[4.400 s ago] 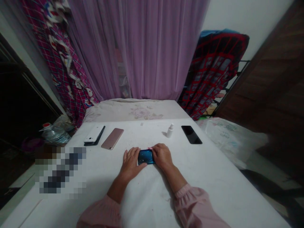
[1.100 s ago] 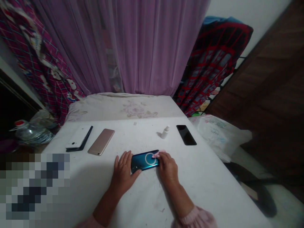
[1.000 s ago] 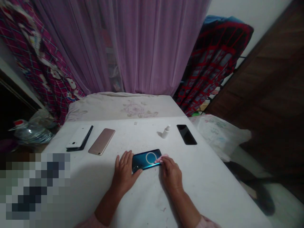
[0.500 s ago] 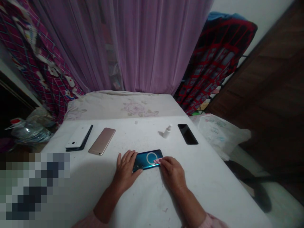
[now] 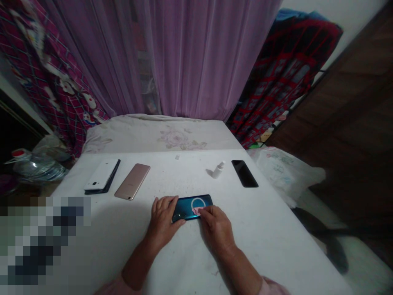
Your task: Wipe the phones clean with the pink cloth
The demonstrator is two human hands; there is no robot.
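Note:
A glossy blue-green phone [image 5: 196, 204] lies flat on the white table [image 5: 276, 237] in front of me, a ring of light reflected on it. My left hand [image 5: 163, 218] rests flat on its left end, fingers spread, holding it down. My right hand [image 5: 215, 226] presses a small pink cloth [image 5: 195, 211] onto the phone's near edge with pinched fingertips.
At the back left lie a white phone on a dark one [image 5: 102, 175] and a rose-gold phone [image 5: 132, 186]. A small white spray bottle [image 5: 218, 169] and a black phone [image 5: 245, 173] lie at the back right. A pale mattress [image 5: 159, 135] and purple curtain [image 5: 199, 57] stand behind.
My right hand has slid the pink cloth leftward from the phone's right end toward its middle. My left hand has stayed on the phone's left end. The camera has shifted slightly.

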